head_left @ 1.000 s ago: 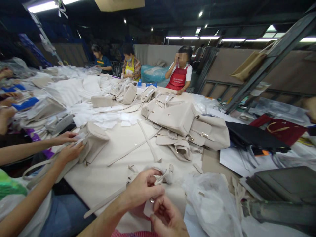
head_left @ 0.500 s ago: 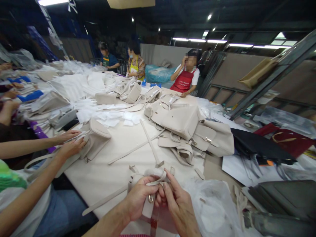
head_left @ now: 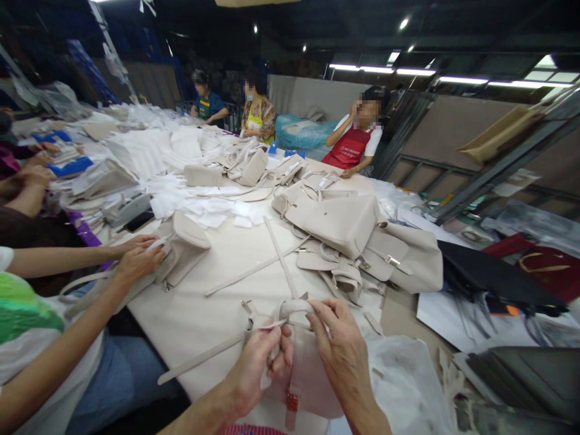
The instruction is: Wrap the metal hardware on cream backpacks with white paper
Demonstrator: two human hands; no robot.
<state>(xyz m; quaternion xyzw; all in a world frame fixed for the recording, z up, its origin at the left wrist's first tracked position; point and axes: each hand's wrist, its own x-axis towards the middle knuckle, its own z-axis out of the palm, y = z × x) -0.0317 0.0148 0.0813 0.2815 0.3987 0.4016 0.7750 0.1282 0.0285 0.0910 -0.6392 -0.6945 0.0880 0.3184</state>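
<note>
A cream leather bag (head_left: 312, 374) lies at the near edge of the table in front of me. My left hand (head_left: 258, 368) is closed on its thin strap (head_left: 272, 324) near a metal buckle. My right hand (head_left: 339, 347) pinches the looped top handle (head_left: 294, 307) of the same bag with thumb and forefinger. A long loose strap (head_left: 199, 359) runs from the bag toward the lower left. A small red tag (head_left: 292, 402) shows low on the bag's front.
A pile of cream backpacks (head_left: 353, 235) lies mid-table, with loose straps (head_left: 278, 257) nearby. A person on my left handles another cream bag (head_left: 185, 248) with both hands (head_left: 136, 257). Clear plastic bag (head_left: 408, 386) sits at my right. Three people sit at the far end.
My hands have risen and spread on the bag. The left slid down along the strap, and the right moved up to the top handle loop. The view shifted slightly.
</note>
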